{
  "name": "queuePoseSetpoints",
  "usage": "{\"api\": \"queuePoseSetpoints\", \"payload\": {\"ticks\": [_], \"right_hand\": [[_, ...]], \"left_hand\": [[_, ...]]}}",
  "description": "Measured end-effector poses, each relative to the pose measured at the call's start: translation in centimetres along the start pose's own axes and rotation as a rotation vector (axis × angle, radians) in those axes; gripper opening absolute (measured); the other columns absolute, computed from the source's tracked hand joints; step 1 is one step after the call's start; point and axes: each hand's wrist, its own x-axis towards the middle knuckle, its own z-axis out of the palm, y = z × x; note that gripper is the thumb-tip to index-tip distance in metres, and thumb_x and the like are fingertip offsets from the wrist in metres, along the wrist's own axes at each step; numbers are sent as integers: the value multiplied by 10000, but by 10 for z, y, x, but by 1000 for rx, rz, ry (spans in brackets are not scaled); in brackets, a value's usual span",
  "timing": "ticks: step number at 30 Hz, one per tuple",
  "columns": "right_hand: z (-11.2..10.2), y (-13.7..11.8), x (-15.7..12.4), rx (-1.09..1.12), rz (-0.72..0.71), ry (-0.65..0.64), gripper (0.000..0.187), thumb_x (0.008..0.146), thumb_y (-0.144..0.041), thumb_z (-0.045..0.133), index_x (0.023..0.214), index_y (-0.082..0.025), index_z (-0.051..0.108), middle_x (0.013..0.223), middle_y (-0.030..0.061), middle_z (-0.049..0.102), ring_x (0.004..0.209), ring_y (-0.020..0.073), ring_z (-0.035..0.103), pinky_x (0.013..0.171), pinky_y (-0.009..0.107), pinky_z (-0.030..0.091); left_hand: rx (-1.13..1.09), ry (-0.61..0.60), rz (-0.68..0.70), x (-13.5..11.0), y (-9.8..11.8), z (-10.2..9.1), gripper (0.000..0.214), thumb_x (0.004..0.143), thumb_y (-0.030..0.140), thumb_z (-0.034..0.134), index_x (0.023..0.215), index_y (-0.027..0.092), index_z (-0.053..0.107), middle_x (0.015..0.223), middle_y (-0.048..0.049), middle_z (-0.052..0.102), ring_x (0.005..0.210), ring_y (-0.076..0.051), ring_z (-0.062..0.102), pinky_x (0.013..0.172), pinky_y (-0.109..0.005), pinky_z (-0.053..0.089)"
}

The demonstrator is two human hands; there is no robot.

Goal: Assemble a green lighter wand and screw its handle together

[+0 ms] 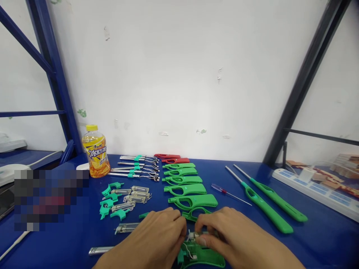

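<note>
Near the front edge of the table lies an opened green lighter casing, with a white wire and a teal trigger in it. My right hand pinches a clear lighter fuel tank over this casing. Curled at the casing's left side, my left hand has its fingers closed, and what they grip is hidden. Just behind both hands is another green casing half. A loose clear tank and a metal lighter tube lie left of my left hand, partly covered by it.
Green casing halves and red ones form a column. Left are teal triggers, clear tanks, wired metal tubes and a drink bottle. Right are a screwdriver, two assembled lighters and a power strip.
</note>
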Motion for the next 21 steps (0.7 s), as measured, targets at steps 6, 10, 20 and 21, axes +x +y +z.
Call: {"api": "queuePoseSetpoints", "payload": {"ticks": [6, 10, 20, 21], "right_hand": [[-2, -2, -1, -27, 16, -9, 126, 1093, -298, 697, 1066, -348, 809, 999, -36, 838, 947, 240, 747, 780, 319, 404], [-2, -2, 0, -47, 14, -15, 126, 1093, -304, 697, 1047, -344, 808, 975, -37, 840, 927, 243, 755, 755, 317, 395], [0, -2, 4, -87, -16, -22, 141, 1081, -270, 705, 1008, -324, 813, 932, -22, 842, 906, 249, 767, 718, 322, 352], [0, -2, 4, -89, -15, -24, 143, 1084, -276, 702, 1008, -322, 814, 927, -21, 842, 898, 247, 766, 711, 322, 348]], "left_hand": [[10, 13, -13, -1, 4, -2, 195, 1137, 171, 488, 1171, 231, 671, 1287, -58, 706, 1178, -267, 687, 964, -407, 545], [15, 12, -12, -1, 3, -4, 205, 1138, 164, 484, 1194, 236, 668, 1287, -55, 706, 1179, -264, 687, 965, -405, 544], [25, 2, -10, -4, 2, -2, 199, 1133, 159, 493, 1179, 230, 673, 1283, -55, 708, 1173, -265, 686, 964, -408, 549], [28, -2, -6, -4, 2, -2, 200, 1132, 157, 493, 1186, 230, 671, 1288, -56, 707, 1171, -265, 687, 958, -405, 550]]}}
